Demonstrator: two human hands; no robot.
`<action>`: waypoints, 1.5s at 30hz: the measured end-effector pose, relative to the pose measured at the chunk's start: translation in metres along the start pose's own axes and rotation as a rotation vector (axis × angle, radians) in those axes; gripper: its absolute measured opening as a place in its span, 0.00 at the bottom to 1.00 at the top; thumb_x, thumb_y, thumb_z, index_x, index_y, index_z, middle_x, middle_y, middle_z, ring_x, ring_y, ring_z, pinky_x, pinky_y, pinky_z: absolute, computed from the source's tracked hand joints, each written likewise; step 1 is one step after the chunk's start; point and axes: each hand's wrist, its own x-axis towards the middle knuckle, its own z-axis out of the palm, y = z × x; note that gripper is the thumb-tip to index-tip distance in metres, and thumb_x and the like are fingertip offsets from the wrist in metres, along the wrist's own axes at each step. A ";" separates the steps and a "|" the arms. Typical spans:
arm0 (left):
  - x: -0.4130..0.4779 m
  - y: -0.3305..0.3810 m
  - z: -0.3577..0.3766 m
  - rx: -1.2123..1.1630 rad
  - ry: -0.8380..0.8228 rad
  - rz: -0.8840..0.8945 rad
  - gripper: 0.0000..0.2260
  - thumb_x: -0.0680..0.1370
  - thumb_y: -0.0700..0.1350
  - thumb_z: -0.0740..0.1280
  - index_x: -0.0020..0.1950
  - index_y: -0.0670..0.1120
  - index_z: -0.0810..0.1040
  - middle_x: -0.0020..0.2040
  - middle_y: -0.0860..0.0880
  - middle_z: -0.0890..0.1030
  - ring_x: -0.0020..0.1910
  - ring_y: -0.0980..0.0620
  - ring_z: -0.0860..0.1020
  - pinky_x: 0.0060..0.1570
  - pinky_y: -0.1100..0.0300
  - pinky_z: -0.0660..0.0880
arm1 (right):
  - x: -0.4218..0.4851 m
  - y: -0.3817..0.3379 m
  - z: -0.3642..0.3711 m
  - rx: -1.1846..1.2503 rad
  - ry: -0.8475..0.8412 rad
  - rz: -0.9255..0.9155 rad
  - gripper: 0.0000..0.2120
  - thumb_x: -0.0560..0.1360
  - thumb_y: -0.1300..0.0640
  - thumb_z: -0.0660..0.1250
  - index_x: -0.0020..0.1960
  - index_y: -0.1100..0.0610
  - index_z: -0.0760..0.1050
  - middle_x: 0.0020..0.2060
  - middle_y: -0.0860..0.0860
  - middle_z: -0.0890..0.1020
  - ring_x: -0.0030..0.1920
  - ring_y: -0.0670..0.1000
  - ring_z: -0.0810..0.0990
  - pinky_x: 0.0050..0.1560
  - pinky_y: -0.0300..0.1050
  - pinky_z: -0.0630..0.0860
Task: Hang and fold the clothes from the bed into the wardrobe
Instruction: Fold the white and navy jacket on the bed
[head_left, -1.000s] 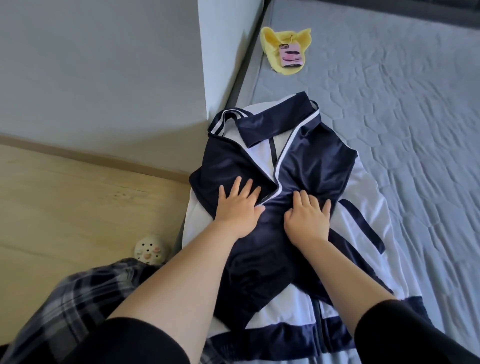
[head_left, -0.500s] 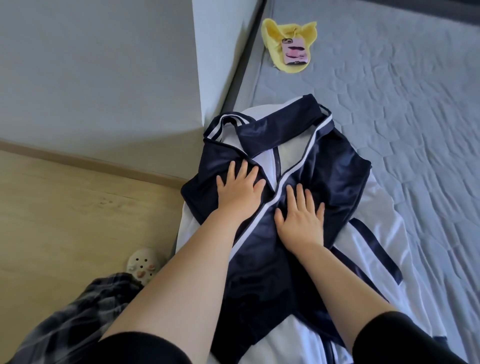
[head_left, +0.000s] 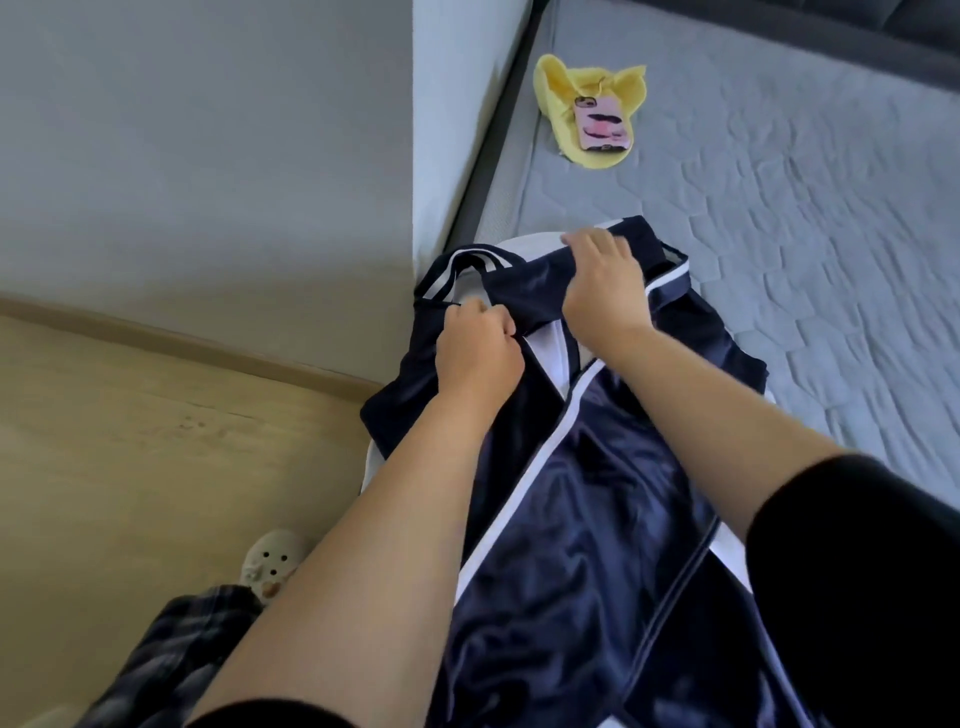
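A navy and white track jacket lies spread on the near left corner of the grey bed, collar pointing away from me. My left hand is curled on the left side of the collar opening and pinches the navy fabric there. Over the collar's far edge, my right hand grips with fingers curled. Both forearms stretch across the jacket's front and hide part of it.
A yellow garment with a pink phone on it lies farther up the bed. A grey wall corner stands just left of the jacket. Wooden floor, a white clog and plaid trousers are at lower left.
Both hands moved up from pressing flat on the jacket's chest to the collar, where their fingers have curled onto the fabric. The camera has moved closer.
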 end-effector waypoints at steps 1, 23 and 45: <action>0.001 -0.001 0.003 -0.001 0.005 0.007 0.10 0.76 0.36 0.59 0.53 0.43 0.77 0.56 0.45 0.73 0.58 0.45 0.68 0.53 0.52 0.70 | 0.017 0.001 0.003 -0.071 -0.090 0.011 0.28 0.71 0.70 0.57 0.71 0.60 0.64 0.70 0.57 0.66 0.69 0.59 0.63 0.69 0.52 0.60; 0.063 0.002 -0.026 -0.576 0.107 -0.334 0.15 0.71 0.34 0.60 0.44 0.53 0.80 0.43 0.51 0.80 0.49 0.46 0.80 0.52 0.55 0.78 | 0.071 0.069 -0.043 0.208 -0.102 0.507 0.05 0.71 0.65 0.61 0.42 0.58 0.74 0.35 0.57 0.79 0.35 0.57 0.78 0.31 0.36 0.74; 0.096 0.011 -0.017 0.696 -0.427 0.159 0.40 0.72 0.49 0.73 0.76 0.44 0.53 0.66 0.42 0.72 0.67 0.42 0.66 0.58 0.52 0.66 | 0.066 0.077 -0.001 -0.509 -0.473 -0.090 0.22 0.68 0.50 0.73 0.56 0.54 0.67 0.54 0.55 0.78 0.58 0.58 0.73 0.58 0.50 0.63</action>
